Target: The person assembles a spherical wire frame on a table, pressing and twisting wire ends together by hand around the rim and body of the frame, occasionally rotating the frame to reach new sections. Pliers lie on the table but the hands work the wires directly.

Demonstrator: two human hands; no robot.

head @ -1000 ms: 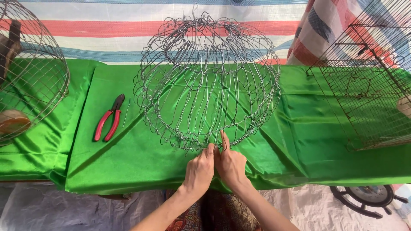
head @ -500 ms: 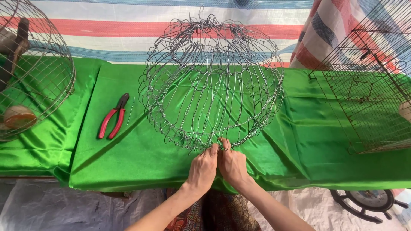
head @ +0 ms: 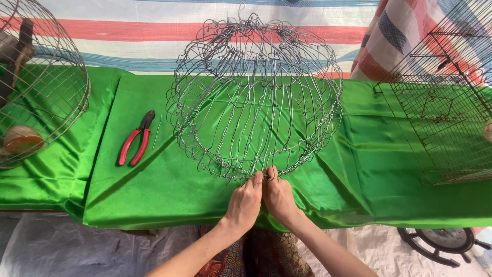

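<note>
A round cage frame of bare silver wire (head: 256,97) lies on its side on a table draped in green satin cloth (head: 169,190). My left hand (head: 245,202) and my right hand (head: 277,195) meet at the frame's near bottom rim, side by side. Fingers of both hands pinch the wire there, thumbs almost touching. Which strand each finger grips is too fine to tell.
Red-handled pliers (head: 136,139) lie on the cloth left of the frame. A finished domed wire cage (head: 38,87) sits at the far left, a square dark wire cage (head: 451,107) at the right. A striped tarp hangs behind. A wheeled base (head: 435,243) stands on the floor.
Both hands have stayed at the frame's lower rim; the right forefinger, raised a second ago, has curled down onto the wire. The view has shifted slightly.
</note>
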